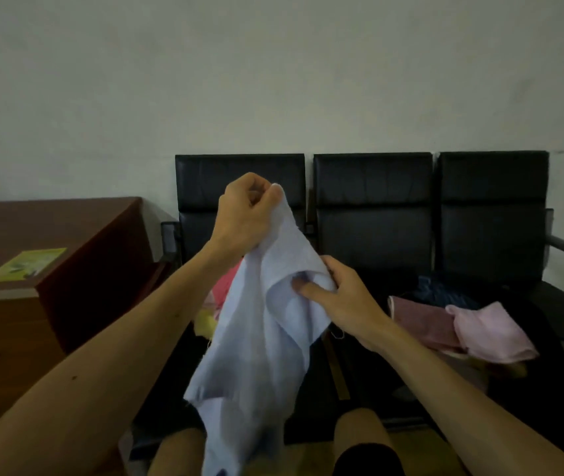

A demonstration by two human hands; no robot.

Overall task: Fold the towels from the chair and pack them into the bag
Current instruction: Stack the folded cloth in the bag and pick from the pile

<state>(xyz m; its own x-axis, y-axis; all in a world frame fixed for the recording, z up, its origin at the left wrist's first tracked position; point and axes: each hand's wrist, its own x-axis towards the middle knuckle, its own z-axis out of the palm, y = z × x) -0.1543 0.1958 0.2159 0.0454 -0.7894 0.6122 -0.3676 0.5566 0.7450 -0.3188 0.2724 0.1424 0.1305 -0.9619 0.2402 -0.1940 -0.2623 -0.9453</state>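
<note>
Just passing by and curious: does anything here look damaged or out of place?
The pale blue towel, pinched by the left hand and gripped by the right hand, has loose threads hanging from its edges, so it looks frayed. The pink towels on the chair lie unevenly.

A pale lavender towel (260,338) hangs unfolded and creased, held up by a top corner in front of the black three-seat chair (373,201), while bright towels (222,286) in red, pink and yellow lie heaped on its left seat, and a folded mauve towel (421,319) and pink towel (493,333) overlap on its right seat.
</note>
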